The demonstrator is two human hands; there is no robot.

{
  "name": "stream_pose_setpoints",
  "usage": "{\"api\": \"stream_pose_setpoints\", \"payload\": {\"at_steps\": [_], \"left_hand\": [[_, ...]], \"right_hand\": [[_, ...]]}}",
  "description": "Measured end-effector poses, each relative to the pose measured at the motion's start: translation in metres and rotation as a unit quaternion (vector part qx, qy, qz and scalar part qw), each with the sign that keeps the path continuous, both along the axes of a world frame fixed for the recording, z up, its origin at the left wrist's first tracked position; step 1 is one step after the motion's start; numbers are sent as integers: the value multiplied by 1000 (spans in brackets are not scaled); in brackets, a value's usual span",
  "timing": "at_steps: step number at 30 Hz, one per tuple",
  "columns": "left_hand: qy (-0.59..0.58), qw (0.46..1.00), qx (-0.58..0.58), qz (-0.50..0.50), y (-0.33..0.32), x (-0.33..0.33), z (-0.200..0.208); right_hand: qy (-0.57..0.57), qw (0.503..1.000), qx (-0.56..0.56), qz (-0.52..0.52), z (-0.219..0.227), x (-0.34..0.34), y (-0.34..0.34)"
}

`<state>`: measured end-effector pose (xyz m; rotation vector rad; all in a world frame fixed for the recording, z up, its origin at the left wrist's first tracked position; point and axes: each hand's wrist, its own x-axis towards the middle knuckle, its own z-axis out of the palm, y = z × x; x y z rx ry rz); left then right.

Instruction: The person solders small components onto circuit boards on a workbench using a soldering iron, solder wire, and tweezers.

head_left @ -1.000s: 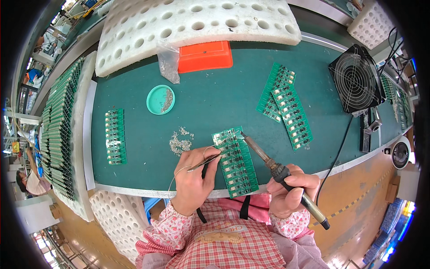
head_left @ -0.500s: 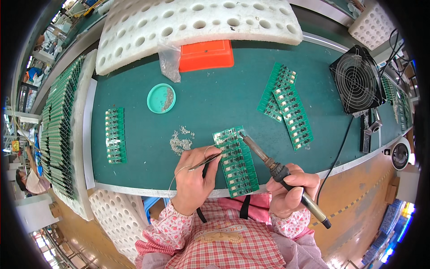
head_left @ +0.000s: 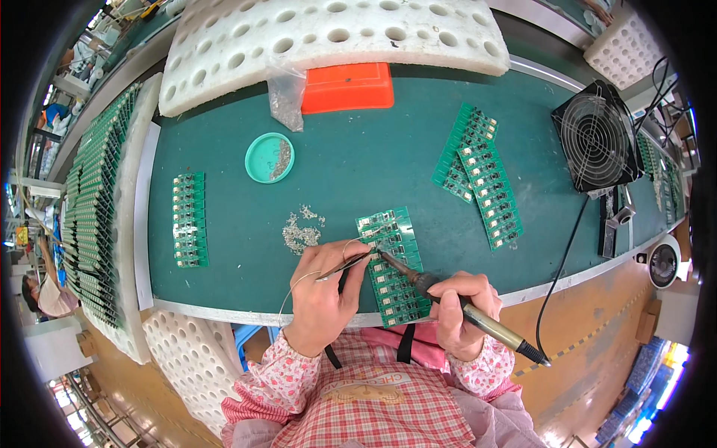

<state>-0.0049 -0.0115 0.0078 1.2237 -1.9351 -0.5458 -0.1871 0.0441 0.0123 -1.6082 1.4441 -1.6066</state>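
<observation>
Left hand (head_left: 323, 296): pinches tweezers (head_left: 343, 266) and apparently wire (head_left: 290, 290), seemingly to bring both near the tip.
Right hand (head_left: 467, 310): you grasp the iron (head_left: 493, 328) by its handle, fingers likely back from heat.
Board (head_left: 393, 290): flat between your hands, probably for reach from both; tip contact unclear.
Pile (head_left: 301, 237): just beyond your left grip, presumably handy.

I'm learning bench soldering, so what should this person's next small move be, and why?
Probably nudge the thin wire toward the iron's tip: the right hand angles the soldering iron down at the circuit board, and the left hand holds tweezers and that wire close by. Whether the tip touches is unclear.
</observation>
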Motion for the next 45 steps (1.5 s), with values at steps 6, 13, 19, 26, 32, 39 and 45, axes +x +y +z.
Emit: {"api": "stream_pose_setpoints", "payload": {"at_steps": [6,13,19,26,32,39,45], "left_hand": [[-2,1000,-2,1,0,1,-2],[-2,1000,2,-2,0,-1,1],[-1,1000,1,-8,-1,0,1],[-2,1000,5,-5,-1,0,1],[-6,1000,0,-14,-1,0,-1],[-8,1000,-15,-6,1,1,-2],[-9,999,-32,32,10,11,1]], "right_hand": [[33,999,16,13,1,1,-2],[103,993,-32,54,7,-3,-7],[140,985,-42,88,15,-1,-8],[143,985,-60,78,11,-2,-5],[116,989,-92,-1,-2,-10,8],[-12,998,-27,-60,-26,-5,26],[109,992,-61,-5,-19,-10,8]]}}
